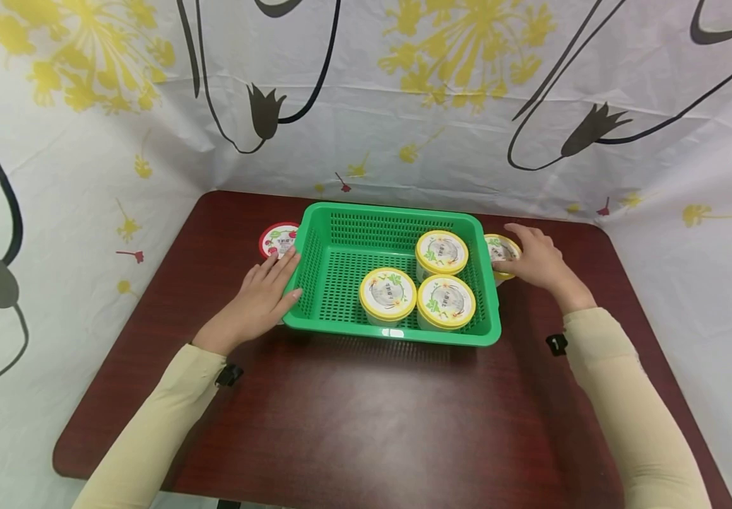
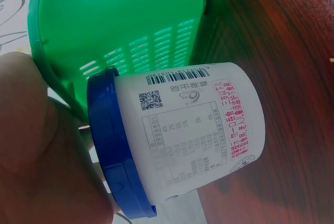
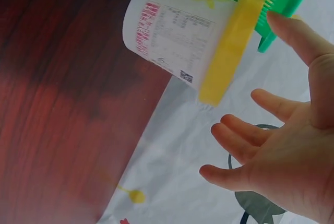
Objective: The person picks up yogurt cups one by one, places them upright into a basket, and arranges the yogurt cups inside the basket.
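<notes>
A green plastic basket (image 1: 315, 283) holds three white cups with yellow lids (image 1: 388, 293). My left hand (image 1: 258, 300) lies at the basket's left rim with its fingers extended. Under that hand, the left wrist view has a white cup with a blue lid (image 2: 122, 145) beside the basket wall; the hand hides it in the head view. A red-lidded cup (image 1: 277, 237) shows just beyond the left fingertips. At the basket's right side, my right hand (image 1: 538, 261) spreads its fingers and thumb around the lid of another yellow-lidded cup (image 3: 232, 49), which stands outside the basket.
The basket sits toward the back of a dark red-brown table (image 1: 366, 424). White cloth printed with yellow flowers and dark tulips (image 1: 353, 92) hangs behind and along both sides of the table.
</notes>
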{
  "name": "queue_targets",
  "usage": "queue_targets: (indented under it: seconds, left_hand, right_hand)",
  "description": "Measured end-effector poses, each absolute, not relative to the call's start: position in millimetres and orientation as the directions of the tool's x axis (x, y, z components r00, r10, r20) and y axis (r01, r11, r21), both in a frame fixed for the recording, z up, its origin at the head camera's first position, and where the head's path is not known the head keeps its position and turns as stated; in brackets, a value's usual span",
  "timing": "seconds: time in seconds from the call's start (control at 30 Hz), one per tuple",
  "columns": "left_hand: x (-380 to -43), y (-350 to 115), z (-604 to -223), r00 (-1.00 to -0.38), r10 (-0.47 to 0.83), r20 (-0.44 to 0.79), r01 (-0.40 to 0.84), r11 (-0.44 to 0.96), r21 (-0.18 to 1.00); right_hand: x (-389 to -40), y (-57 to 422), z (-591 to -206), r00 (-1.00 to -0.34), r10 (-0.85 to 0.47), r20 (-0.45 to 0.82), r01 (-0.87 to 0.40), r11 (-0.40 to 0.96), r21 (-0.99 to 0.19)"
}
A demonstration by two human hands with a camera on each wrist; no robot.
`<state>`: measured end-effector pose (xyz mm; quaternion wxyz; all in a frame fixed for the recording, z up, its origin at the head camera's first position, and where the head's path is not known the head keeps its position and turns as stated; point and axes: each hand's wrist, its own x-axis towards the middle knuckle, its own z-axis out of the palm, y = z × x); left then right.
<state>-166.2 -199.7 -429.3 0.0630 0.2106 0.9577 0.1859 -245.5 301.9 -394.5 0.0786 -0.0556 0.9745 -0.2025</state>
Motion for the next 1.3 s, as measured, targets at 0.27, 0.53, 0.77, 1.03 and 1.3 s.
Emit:
queue_targets:
  seconds: [0.27, 0.53, 0.77, 1.03, 1.3]
  left_hand:
    - [-166, -199, -430, -0.901, 0.432, -0.036, 0.388, 0.840, 0.380]
    - [-165, -198, -430, -0.899, 0.435, -0.044, 0.387, 0.838, 0.384]
    - [-166, -198, -431, -0.898, 0.439, -0.042, 0.391, 0.836, 0.385]
    - [-166, -199, -429, -0.898, 0.438, -0.041, 0.391, 0.838, 0.381]
    - [-168, -200, -430, -0.899, 0.436, -0.044, 0.389, 0.840, 0.378]
  right_hand:
    - [-246, 305, -412, -0.982, -0.166, -0.094, -0.111, 0.900, -0.421]
    - [-244, 305, -415, -0.984, -0.166, -0.068, -0.121, 0.895, -0.428]
    - [-240, 307, -412, -0.990, -0.134, -0.040, -0.104, 0.895, -0.433]
    - [-237, 317, -402, -0.995, -0.095, 0.018, -0.093, 0.888, -0.451]
    - [-236, 324, -382, -0.994, -0.080, 0.080, -0.108, 0.882, -0.459]
